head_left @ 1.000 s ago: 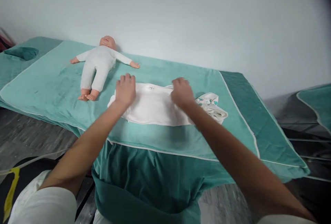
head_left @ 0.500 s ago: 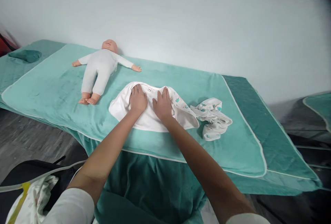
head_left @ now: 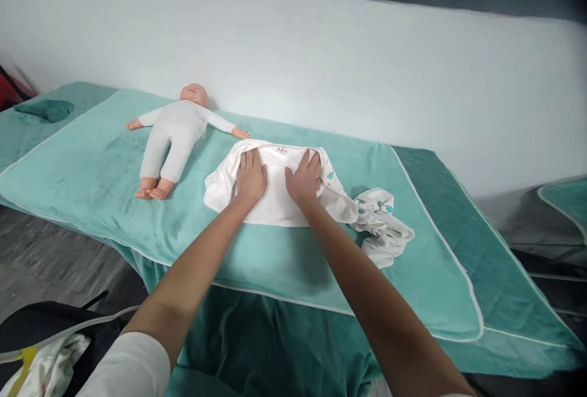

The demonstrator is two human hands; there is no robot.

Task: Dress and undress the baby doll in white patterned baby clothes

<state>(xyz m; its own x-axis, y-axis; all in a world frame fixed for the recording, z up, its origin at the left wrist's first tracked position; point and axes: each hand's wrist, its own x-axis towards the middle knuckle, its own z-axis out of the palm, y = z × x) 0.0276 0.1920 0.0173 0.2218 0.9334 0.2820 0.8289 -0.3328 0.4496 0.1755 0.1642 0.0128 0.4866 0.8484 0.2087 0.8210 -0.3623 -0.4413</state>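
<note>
A white baby garment (head_left: 277, 192) lies spread out on the green bed cover, its printed label facing up at the top edge. My left hand (head_left: 251, 178) presses flat on its left part, fingers stretched towards the wall. On its right part rests my right hand (head_left: 304, 178), with the fingers spread. A side with small teal prints folds over beside the right hand. Just right of the garment, touching its corner, sits a crumpled white printed cloth (head_left: 383, 229). Up to the left, a baby doll (head_left: 177, 131) in a white suit lies on its back, arms out.
The green cover (head_left: 284, 274) with white piping lies over a bed against a white wall (head_left: 293, 54). The bed has a face hole (head_left: 46, 111) at the far left. A black chair (head_left: 41, 323) holding a patterned cloth (head_left: 57, 363) stands at lower left.
Both hands have slid away from me and slightly right, carrying the garment with them. It now reaches up to the doll's hand, and my hands are a little farther apart. The camera view has tilted upward.
</note>
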